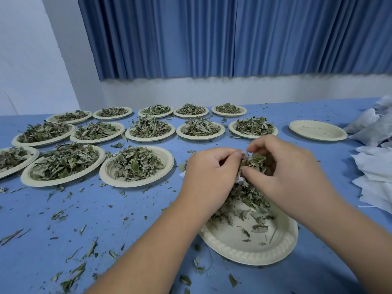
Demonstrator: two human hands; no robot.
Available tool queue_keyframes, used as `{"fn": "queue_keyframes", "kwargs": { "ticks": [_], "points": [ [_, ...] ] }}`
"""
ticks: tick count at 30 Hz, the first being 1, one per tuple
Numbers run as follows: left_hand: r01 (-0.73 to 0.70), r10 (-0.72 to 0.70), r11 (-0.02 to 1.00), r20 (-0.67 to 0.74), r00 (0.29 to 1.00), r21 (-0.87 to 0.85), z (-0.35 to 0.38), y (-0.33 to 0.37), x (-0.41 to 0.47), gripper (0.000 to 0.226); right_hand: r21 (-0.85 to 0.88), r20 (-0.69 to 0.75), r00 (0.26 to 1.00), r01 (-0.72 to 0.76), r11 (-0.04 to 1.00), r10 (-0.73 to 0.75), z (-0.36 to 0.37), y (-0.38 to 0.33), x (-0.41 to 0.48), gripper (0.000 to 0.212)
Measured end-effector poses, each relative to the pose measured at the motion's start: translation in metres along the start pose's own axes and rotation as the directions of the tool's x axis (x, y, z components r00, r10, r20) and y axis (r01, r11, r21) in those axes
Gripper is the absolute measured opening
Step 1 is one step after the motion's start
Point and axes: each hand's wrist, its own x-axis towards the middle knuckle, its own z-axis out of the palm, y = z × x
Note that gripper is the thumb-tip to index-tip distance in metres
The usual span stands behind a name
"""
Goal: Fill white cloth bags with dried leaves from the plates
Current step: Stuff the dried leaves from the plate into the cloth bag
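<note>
Over the 6 o'clock plate (239, 249), your curled left hand (210, 172) pinched the white bag (239, 177), and your right hand (284, 166) pinched leaves (255, 161).

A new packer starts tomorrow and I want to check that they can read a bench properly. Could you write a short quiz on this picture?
1. True or false: the nearest plate is heaped full.
2. Where does the empty plate sit? A) far right, beside the filled bags; B) front left corner; C) in the back row.
3. The left hand grips the white cloth bag. What does the right hand pinch at its mouth?
Key: 1 false, only some leaves remain on it. 2 A. 3 dried leaves.
</note>
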Motion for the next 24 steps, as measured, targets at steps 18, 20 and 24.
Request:
{"fn": "queue_keyframes", "kwargs": {
  "ticks": [18,20,24],
  "points": [
    [0.039,-0.043,0.995,-0.041,0.998,-0.089,-0.003,0.004,-0.001,0.026,0.125,0.002,0.999,0.053,0.991,-0.053,0.002,0.003,0.003,0.026],
    [0.039,-0.042,0.995,-0.028,0.999,-0.094,-0.003,0.005,-0.002,0.026,0.066,-0.042,0.997,0.072,0.995,-0.069,0.003,0.002,0.002,0.023],
    [0.033,-0.034,0.995,0.0,0.999,-0.098,-0.001,0.006,-0.003,0.026,0.075,-0.102,0.994,0.055,0.996,-0.047,0.006,0.002,0.003,0.027]
  ]
}}
